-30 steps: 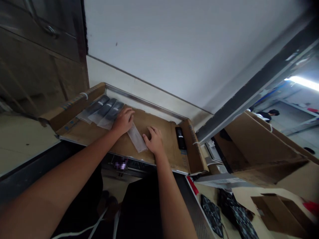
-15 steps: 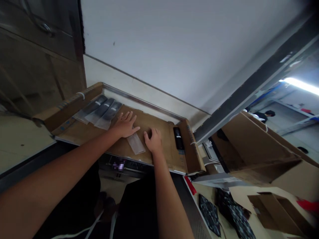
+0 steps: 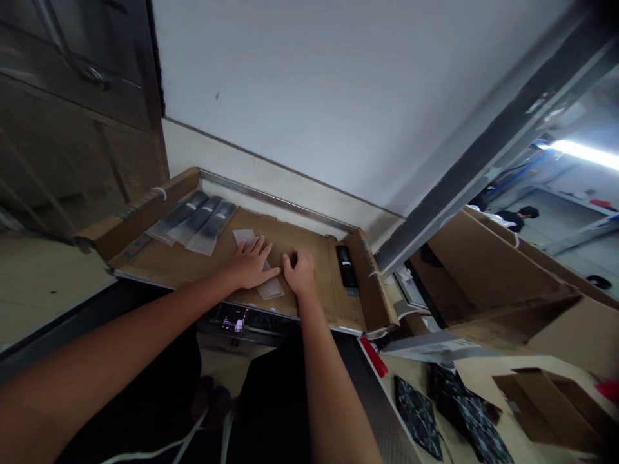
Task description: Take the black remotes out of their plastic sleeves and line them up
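Observation:
My left hand lies with fingers spread over a flat, cloudy plastic sleeve, whose two ends show above and below the hand. My right hand rests just to the right on the cardboard-lined tray, fingers loosely curled and thumb apart; nothing shows in it. At the tray's left, three dark long items in cloudy sleeves lie side by side. Toward the right wall is a black oblong item with a small white label, its kind unclear.
Cardboard side walls edge the tray, tied with white ties. Behind it rises a pale panel. Large cardboard boxes stand at right, above dark patterned pieces. A person is in the far right background.
My left hand has slid slightly toward me and right along the sleeve, uncovering its far end. My right hand has hardly moved. The view has shifted a little.

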